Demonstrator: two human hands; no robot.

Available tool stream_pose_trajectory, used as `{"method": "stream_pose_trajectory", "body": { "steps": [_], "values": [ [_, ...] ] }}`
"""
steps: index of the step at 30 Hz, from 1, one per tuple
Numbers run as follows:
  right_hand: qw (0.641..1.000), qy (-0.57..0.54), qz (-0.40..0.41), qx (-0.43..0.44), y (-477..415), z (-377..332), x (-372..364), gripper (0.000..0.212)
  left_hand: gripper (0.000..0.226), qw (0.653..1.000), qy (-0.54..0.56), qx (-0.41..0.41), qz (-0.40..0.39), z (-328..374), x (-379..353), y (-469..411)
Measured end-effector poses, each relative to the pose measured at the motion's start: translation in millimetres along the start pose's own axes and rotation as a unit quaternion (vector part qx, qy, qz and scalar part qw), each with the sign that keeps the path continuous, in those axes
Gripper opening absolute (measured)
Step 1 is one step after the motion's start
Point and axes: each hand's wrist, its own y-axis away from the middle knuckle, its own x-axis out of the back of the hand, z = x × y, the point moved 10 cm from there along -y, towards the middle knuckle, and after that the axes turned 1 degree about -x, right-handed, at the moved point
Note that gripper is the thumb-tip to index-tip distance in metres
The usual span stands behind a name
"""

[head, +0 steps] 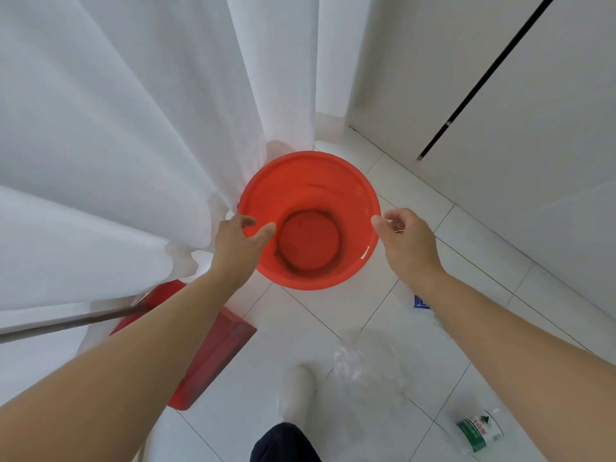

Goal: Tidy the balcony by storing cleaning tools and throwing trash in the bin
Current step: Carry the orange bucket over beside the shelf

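Red bucket stands upright on the tiled floor, centre of view, with its far-left side against the white curtain. Inside shows only a dark ring round the base.

Left hand is on the bucket's left rim: thumb hooked inside, fingers curled over the outside, so it's pinching the rim.

Right hand is at the right rim, thumb tip touching the edge and fingers loosely curled. Can't tell whether it actually grips anything.

Red dustpan lies flat on the floor, near left of the bucket and partly under the left forearm. A brown pole runs from its far end off the left edge, across the curtain hem.

Trash on the floor:
- Clear bottle with a green label, on its side, near right.
- Crumpled clear plastic, near centre.
- Small blue and white scrap, just left of the right forearm.

White shoe is near centre. White cabinet doors are far right.
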Motion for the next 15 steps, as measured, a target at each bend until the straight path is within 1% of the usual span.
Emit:
{"method": "stream_pose_trajectory", "body": {
  "steps": [2,4,6,8,10,12,15],
  "values": [
    [0.999,0.024,-0.012,-0.043,-22.8,31.0,-23.4,0.045,0.057,0.999,-0.010,0.046,0.001,-25.7,-15.6,-21.7],
    [0.995,0.024,-0.014,-0.093,-40.5,59.4,-43.4,0.050,0.068,0.996,0.000,0.094,0.004,-48.5,-27.6,-40.0],
    [0.989,0.016,-0.010,-0.145,-54.0,84.6,-59.4,0.052,0.079,0.990,0.046,0.136,0.003,-69.6,-39.6,-57.5],
    [0.982,0.009,-0.011,-0.187,-65.6,107.8,-75.8,0.048,0.085,0.979,0.106,0.174,-0.002,-88.4,-51.7,-71.7],
    [0.979,0.009,-0.016,-0.205,-73.8,123.7,-86.5,0.041,0.082,0.961,0.173,0.214,-0.011,-102.9,-62.2,-80.7],
    [0.977,0.011,-0.017,-0.212,-79.9,133.9,-93.5,0.041,0.077,0.941,0.235,0.243,-0.015,-111.4,-68.8,-86.5],
    [0.978,0.023,-0.020,-0.207,-85.9,135.5,-93.3,0.042,0.072,0.924,0.278,0.261,-0.026,-110.7,-71.9,-88.7]
  ]
}}
